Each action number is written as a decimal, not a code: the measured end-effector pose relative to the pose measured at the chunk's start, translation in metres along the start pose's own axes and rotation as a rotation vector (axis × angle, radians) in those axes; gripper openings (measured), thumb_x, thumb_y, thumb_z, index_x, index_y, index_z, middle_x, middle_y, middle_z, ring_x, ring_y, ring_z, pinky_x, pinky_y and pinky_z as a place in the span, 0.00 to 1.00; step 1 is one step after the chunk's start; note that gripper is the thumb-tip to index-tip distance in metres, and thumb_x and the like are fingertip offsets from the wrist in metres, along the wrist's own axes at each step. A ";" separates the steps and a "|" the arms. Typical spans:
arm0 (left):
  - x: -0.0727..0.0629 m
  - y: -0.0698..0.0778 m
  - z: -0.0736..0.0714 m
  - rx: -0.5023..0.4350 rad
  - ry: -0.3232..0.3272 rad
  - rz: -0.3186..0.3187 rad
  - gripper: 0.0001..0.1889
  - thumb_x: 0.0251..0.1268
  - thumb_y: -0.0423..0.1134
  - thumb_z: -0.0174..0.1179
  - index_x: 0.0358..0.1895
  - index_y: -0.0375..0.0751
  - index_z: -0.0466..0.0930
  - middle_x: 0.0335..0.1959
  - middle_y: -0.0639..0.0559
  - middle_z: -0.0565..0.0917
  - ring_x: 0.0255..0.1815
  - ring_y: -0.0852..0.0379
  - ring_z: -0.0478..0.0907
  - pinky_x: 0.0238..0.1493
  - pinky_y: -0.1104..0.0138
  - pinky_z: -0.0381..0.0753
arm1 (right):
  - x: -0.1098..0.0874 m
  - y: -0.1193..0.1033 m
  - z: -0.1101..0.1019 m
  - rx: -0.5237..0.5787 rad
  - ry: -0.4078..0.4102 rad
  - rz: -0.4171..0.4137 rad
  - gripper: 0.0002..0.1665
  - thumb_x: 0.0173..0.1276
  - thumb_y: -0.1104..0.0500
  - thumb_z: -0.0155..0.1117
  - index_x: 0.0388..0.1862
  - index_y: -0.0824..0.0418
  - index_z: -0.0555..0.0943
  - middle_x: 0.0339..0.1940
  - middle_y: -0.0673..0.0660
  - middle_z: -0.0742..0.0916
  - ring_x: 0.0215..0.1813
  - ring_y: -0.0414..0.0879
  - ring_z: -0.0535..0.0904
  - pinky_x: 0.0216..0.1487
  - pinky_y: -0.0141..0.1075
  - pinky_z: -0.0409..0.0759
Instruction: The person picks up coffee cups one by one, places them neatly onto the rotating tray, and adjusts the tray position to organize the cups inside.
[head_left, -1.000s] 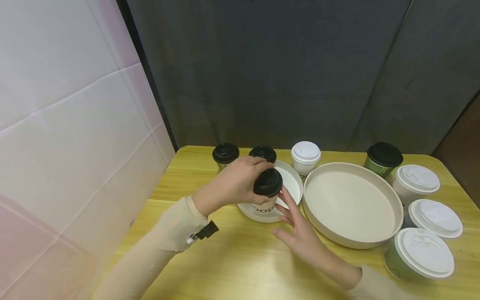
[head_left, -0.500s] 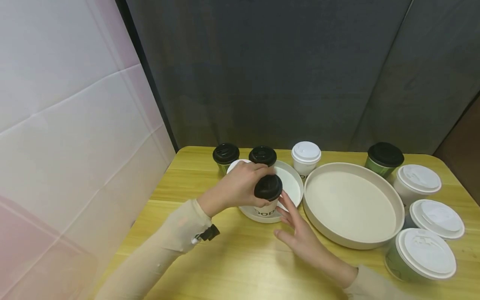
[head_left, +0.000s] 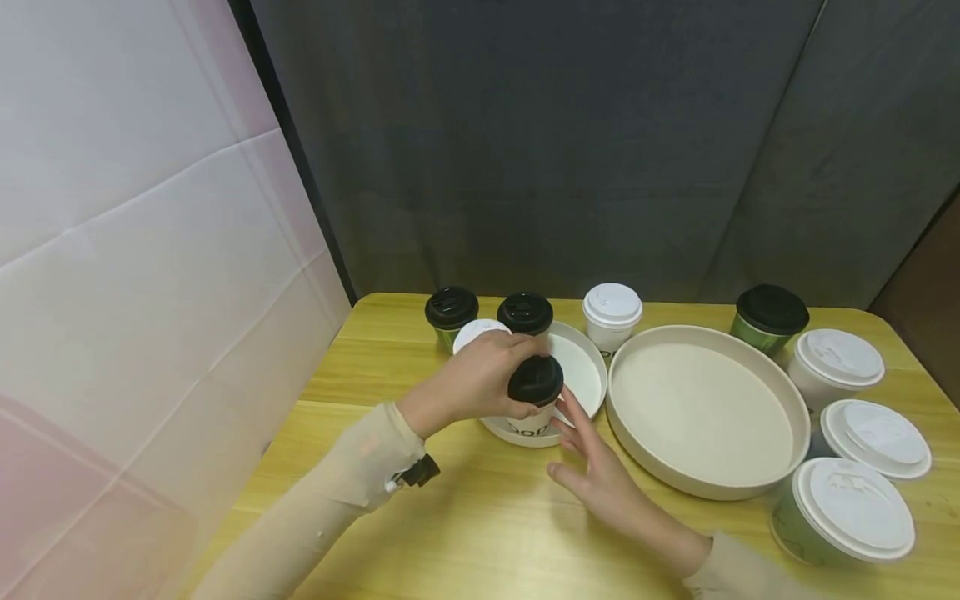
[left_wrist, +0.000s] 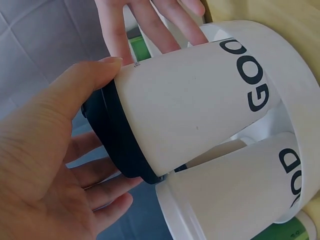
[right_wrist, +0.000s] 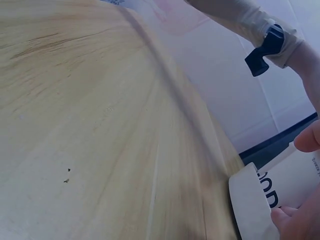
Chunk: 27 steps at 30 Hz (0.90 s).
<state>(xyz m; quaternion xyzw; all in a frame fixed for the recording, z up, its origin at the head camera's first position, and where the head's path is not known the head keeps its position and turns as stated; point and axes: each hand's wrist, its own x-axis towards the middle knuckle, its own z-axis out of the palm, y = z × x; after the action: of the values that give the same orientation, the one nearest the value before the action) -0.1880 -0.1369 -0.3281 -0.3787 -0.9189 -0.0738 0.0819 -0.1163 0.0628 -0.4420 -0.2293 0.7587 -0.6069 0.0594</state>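
Note:
A white paper cup (head_left: pixel 531 422) with a black lid stands within the rim of the small white round tray (head_left: pixel 592 367). My left hand (head_left: pixel 476 375) grips it around the lid from the left, thumb on the near side. In the left wrist view, the cup (left_wrist: pixel 185 107) bears dark printed letters. My right hand (head_left: pixel 600 479) reaches in from the right, its extended fingertips right at the cup's side. Sharing the tray are another black-lidded cup (head_left: pixel 525 312) and a white-lidded cup (head_left: pixel 480 330), the latter partly hidden by my left hand.
A larger beige round tray (head_left: pixel 705 408) sits right of the small one. Black-lidded cups (head_left: pixel 452 308) (head_left: pixel 770 310) and a white-lidded cup (head_left: pixel 612 310) stand toward the back. Several wider white-lidded containers (head_left: pixel 843 508) line the table's right side. A grey curtain (head_left: pixel 525 150) hangs behind.
My left hand and the held cup have shifted slightly down and toward me, uncovering more of the cups behind. The right hand has stayed almost still at the cup's side.

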 end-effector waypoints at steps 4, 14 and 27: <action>0.000 0.000 0.002 -0.006 -0.005 -0.002 0.36 0.43 0.53 0.78 0.57 0.43 0.78 0.54 0.51 0.85 0.54 0.53 0.83 0.60 0.60 0.81 | 0.000 0.002 0.001 0.016 -0.001 0.003 0.58 0.64 0.70 0.60 0.82 0.42 0.39 0.82 0.60 0.57 0.78 0.60 0.63 0.74 0.54 0.66; -0.005 0.000 0.010 0.022 -0.009 0.000 0.37 0.43 0.55 0.77 0.58 0.43 0.77 0.54 0.50 0.84 0.55 0.51 0.82 0.61 0.59 0.80 | -0.002 0.008 0.003 0.016 0.003 0.022 0.58 0.64 0.70 0.61 0.82 0.44 0.41 0.82 0.60 0.58 0.78 0.59 0.64 0.74 0.52 0.66; -0.008 0.004 0.009 0.047 -0.024 -0.012 0.43 0.44 0.55 0.77 0.64 0.39 0.73 0.57 0.46 0.81 0.57 0.49 0.79 0.64 0.57 0.77 | -0.002 0.008 0.004 0.000 0.009 -0.004 0.58 0.63 0.71 0.61 0.82 0.45 0.41 0.82 0.60 0.57 0.79 0.59 0.61 0.74 0.54 0.66</action>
<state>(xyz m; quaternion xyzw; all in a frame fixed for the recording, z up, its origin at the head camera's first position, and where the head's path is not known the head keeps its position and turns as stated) -0.1805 -0.1380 -0.3379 -0.3718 -0.9236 -0.0485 0.0794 -0.1148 0.0612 -0.4511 -0.2281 0.7584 -0.6082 0.0545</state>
